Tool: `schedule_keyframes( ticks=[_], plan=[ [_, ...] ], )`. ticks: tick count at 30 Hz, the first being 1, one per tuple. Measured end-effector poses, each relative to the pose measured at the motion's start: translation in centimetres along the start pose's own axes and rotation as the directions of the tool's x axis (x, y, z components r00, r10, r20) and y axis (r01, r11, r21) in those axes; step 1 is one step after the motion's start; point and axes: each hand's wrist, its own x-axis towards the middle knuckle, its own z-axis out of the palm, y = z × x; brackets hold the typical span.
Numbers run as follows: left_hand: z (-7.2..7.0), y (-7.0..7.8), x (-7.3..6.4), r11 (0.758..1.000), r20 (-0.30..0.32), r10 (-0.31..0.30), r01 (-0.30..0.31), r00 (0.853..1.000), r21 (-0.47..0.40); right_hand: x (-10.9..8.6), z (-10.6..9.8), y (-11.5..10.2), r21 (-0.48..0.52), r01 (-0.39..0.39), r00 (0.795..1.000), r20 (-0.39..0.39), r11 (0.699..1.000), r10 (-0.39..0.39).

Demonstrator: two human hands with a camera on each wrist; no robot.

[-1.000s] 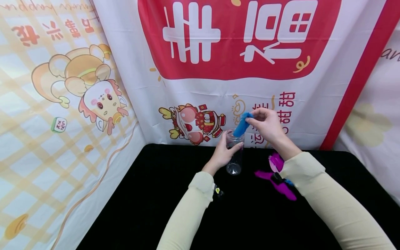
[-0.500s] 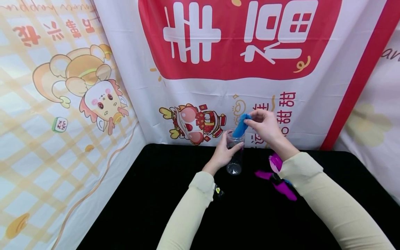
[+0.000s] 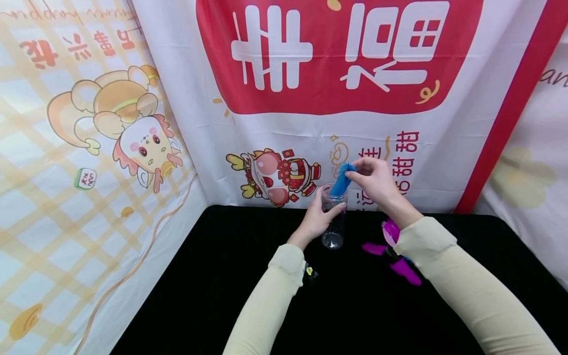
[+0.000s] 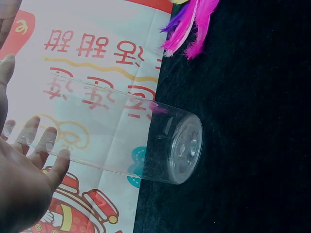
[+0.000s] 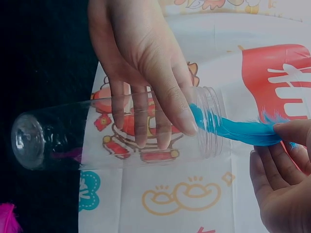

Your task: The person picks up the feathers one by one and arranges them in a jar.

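My left hand (image 3: 316,217) grips a clear, wide-mouthed plastic jar (image 5: 63,126), fingers and thumb round its upper part below the threaded neck. The jar's base is low, over the black table. With thumb and fingertips my right hand (image 3: 377,182) pinches a blue feather (image 5: 245,131) by one end, just above the jar's mouth. The feather's other end reaches through the neck and lies inside, near my left thumb. In the head view the left fingers cover part of the jar.
Magenta and pink feathers (image 3: 406,271) lie on the black table (image 3: 346,305) to the right, partly covered by the right sleeve (image 3: 428,241). The left wrist view also shows a purple feather (image 4: 178,20) among them. A printed cloth backdrop (image 3: 275,128) rises behind the table's far edge.
My right hand has moved slightly down and left, and the blue feather sits a little lower at the jar's mouth. The left hand and jar have hardly moved.
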Motion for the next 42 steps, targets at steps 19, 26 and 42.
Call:
schedule_keyframes(
  ticks=[19,26,42],
  plan=[
    [0.1,0.12,-0.14,0.999,-0.003,0.028,-0.028,1.0,-0.019,0.12,0.53,0.38,0.025,-0.019,1.0,0.01,1.0,0.019],
    [0.1,0.05,-0.07,0.999,-0.002,0.036,-0.036,0.999,-0.002,0.16,0.64,0.46,0.015,-0.013,1.0,0.013,1.0,0.012],
    [0.09,-0.07,-0.03,0.999,0.006,0.025,-0.025,1.0,-0.037,-0.23,0.91,0.29,0.025,0.007,1.0,0.02,1.0,-0.008]
  ],
)
